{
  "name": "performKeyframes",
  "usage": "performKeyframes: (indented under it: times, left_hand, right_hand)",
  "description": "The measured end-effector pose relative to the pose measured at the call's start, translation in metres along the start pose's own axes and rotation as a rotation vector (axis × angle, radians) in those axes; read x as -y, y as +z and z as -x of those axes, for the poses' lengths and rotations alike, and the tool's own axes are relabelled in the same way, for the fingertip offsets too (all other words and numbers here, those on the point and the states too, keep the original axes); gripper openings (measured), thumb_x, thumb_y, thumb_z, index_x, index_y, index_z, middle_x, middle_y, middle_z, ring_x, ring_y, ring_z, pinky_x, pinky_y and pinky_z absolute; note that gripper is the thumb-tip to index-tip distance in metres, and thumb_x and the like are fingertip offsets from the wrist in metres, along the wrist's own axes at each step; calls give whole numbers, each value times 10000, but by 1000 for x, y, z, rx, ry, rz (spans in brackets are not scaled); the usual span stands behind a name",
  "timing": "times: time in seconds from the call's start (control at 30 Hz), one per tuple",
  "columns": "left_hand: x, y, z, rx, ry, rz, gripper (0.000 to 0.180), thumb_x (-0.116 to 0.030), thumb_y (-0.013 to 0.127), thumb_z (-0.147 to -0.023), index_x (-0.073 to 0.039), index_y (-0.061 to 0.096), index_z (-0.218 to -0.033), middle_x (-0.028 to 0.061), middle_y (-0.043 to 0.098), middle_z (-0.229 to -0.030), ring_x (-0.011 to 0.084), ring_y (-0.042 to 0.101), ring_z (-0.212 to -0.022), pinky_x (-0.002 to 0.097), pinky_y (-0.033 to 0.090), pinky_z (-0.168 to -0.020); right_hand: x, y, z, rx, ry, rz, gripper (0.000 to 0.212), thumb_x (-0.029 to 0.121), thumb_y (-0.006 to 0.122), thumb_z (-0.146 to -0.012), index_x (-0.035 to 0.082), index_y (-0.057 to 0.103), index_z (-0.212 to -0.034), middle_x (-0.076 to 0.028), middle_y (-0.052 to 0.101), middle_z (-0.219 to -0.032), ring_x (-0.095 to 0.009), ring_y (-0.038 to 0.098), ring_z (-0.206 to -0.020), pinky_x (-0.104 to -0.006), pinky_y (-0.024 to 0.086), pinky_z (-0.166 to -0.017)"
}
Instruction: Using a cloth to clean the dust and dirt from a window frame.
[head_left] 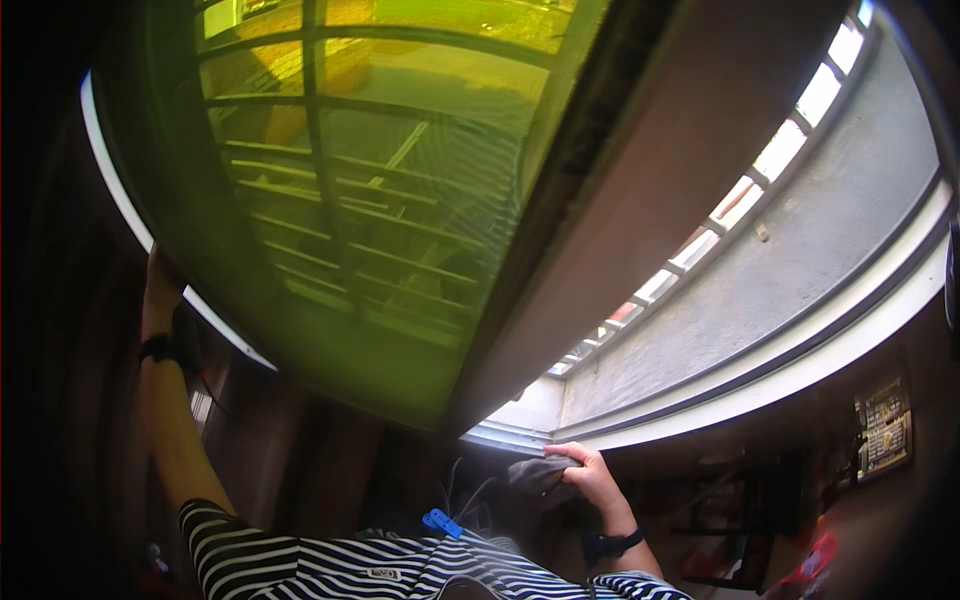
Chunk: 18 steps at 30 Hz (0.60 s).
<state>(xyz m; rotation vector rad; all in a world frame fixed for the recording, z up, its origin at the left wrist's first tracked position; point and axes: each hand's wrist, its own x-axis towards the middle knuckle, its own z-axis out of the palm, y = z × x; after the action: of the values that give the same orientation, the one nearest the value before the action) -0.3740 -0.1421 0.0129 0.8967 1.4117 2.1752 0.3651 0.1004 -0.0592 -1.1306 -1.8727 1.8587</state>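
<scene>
My right hand [594,478] is closed around a bunched dark grey cloth [536,476], at the lower corner of a pale window frame [690,422]. Thumb and fingers pinch the cloth near the frame's inner edge. On the other side my left arm is stretched up, and my left hand [163,278] is at the edge of a large window pane [400,220] tinted yellow-green. Its fingers are lost in shadow, so their grip does not show. A dark band circles each wrist.
A broad brown sash edge [620,190] runs diagonally beside the pane. Beyond it lie a grey ledge [720,290] and a row of bars [700,240]. A blue clip [442,523] hangs at my striped shirt [330,565]. Dark furniture [740,530] stands at lower right.
</scene>
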Motion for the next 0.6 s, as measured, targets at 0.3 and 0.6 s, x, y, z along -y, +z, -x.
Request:
performKeyframes:
  times: [0.3,0.6]
  left_hand:
    - [16,-19,-10,107,-87,205,294,-173,437,-997,-6,498,-1231,93,590,-1152,199,590,-1030,335,497,-885]
    - [29,-38,-11,136,-179,304,383,-274,414,-1011,-23,510,-1283,77,594,-1219,226,552,-1138,376,425,-1007]
  right_hand:
    - [3,21,-12,-42,-47,64,498,-15,524,-631,-25,663,-1109,-112,655,-1063,-210,593,-1033,-276,423,-954]
    - [-16,29,-14,-13,55,41,510,-8,525,-636,-32,655,-1129,-71,650,-1065,-140,602,-980,-239,456,-883]
